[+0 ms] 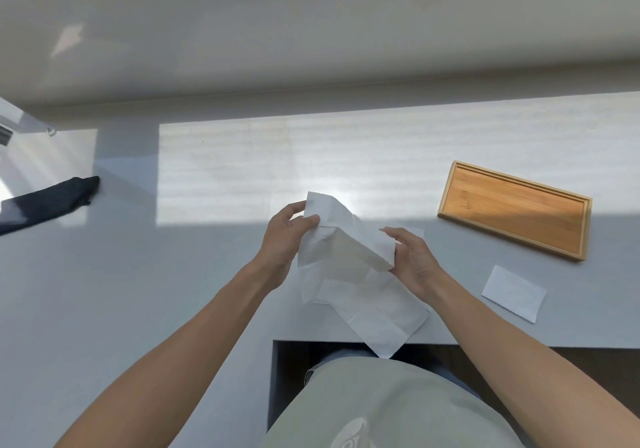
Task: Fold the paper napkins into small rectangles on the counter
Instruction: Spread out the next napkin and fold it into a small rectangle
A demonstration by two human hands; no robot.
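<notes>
Nearest to me is the person's torso in a pale green shirt (391,409), with both bare forearms reaching forward over a light grey counter (138,291). Just past the shirt, an unfolded white napkin (377,312) lies flat near the counter's front edge, one corner hanging over the dark gap below. A little further right, a small folded napkin rectangle (513,293) lies flat on the counter, well apart from both hands. Above the flat napkin, the two hands hold a second, partly folded napkin (346,239) raised off the counter between them. The left hand (285,236) pinches its upper left corner between thumb and fingers, with the paper's edge sticking up past the fingertips. The right hand (414,257) grips the napkin's lower right end, fingers curled behind the paper and thumb in front. The hands sit apart, with the napkin stretched slantwise between them, and its loose lower part droops toward the flat napkin beneath. Further right, beyond the folded rectangle, a shallow wooden tray (516,209) sits at an angle on the counter. Far to the left, a dark cloth-like item (48,201) lies on the counter; I cannot tell what it is. At the back, a pale wall (311,49) rises behind the counter.
</notes>
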